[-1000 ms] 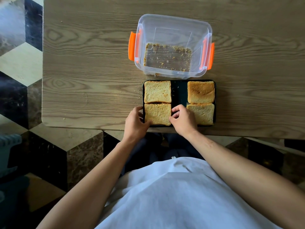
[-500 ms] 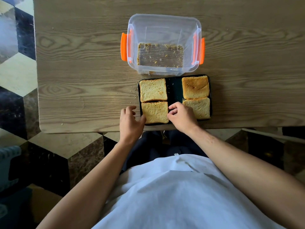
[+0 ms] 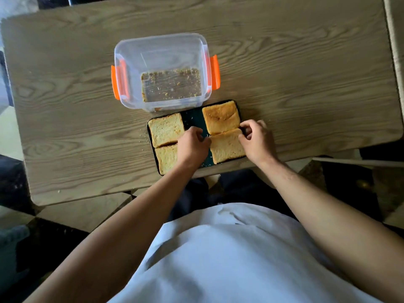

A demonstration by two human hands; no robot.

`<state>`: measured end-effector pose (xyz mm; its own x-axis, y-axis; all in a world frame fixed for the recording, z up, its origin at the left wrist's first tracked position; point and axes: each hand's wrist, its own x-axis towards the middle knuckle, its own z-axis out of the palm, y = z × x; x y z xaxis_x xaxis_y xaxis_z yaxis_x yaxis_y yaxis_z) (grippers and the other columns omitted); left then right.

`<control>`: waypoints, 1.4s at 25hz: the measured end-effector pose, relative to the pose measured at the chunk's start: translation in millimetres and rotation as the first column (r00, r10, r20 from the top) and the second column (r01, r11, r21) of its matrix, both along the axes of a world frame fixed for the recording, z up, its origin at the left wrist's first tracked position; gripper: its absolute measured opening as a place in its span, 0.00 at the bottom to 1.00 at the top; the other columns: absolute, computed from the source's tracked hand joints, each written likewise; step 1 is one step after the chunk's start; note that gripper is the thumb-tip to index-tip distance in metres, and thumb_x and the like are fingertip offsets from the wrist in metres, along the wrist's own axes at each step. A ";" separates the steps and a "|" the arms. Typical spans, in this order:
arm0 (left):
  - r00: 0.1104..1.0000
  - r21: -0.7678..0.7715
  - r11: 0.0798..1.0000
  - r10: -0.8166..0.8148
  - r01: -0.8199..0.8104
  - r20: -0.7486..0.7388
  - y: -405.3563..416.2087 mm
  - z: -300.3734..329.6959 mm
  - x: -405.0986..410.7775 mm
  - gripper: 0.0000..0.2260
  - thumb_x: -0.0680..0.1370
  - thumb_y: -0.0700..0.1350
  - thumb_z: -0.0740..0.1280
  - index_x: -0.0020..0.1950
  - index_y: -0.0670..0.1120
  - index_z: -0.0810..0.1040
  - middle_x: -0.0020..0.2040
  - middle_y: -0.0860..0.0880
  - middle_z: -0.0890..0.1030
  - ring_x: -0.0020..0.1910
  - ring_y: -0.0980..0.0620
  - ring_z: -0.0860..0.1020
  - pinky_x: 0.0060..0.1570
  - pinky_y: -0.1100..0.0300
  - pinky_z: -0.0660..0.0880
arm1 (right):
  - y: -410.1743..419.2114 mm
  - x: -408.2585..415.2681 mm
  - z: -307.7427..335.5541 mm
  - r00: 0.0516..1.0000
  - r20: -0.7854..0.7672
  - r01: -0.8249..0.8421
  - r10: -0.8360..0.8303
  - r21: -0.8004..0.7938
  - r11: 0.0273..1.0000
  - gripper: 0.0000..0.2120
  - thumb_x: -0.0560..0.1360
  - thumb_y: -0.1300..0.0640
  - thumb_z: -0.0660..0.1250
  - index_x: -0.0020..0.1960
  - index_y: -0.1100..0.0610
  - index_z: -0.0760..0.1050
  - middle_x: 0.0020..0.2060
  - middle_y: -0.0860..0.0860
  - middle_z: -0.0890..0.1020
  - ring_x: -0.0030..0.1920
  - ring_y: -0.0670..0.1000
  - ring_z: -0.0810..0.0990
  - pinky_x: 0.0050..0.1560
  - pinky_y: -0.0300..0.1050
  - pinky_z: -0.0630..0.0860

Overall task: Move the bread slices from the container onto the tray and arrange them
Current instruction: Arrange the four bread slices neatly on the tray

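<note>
Several toasted bread slices lie on a dark tray [image 3: 195, 119] at the table's near edge. The near-right slice [image 3: 227, 146] sits between my two hands. My left hand [image 3: 193, 144] pinches its left edge and partly covers the near-left slice [image 3: 167, 157]. My right hand [image 3: 255, 139] pinches its far-right corner. The far-left slice [image 3: 166, 129] and the browner far-right slice [image 3: 222, 117] lie flat and untouched. The clear container [image 3: 161, 49] with orange clips stands just beyond the tray and holds only crumbs.
The wooden table [image 3: 306, 84] spreads wide on both sides of the tray. Crumbs lie on the wood left of the tray. The tray sits at the table's near edge, close to my body. Patterned floor tiles show at the left.
Both hands have moved right, from the near-left slice to the near-right slice. The view has shifted and tilted, so the tray now looks rotated.
</note>
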<state>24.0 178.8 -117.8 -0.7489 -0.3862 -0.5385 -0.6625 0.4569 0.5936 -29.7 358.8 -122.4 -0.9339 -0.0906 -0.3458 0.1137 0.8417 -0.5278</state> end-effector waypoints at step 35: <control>0.987 0.005 0.987 0.161 -0.161 0.028 36.4 2.2 2.5 0.12 0.75 0.44 0.67 0.57 0.42 0.80 0.47 0.47 0.83 0.47 0.48 0.80 0.45 0.55 0.77 | 12.3 -7.9 -1.0 0.965 -0.010 -0.260 0.261 0.006 0.965 0.16 0.74 0.61 0.70 0.62 0.60 0.78 0.52 0.58 0.80 0.48 0.58 0.81 0.46 0.52 0.79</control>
<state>26.5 215.2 -115.6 -0.6623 -0.4967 -0.5609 -0.7430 0.3387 0.5772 -37.6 371.0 -123.4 -0.8820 -0.3297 -0.3368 -0.1155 0.8440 -0.5238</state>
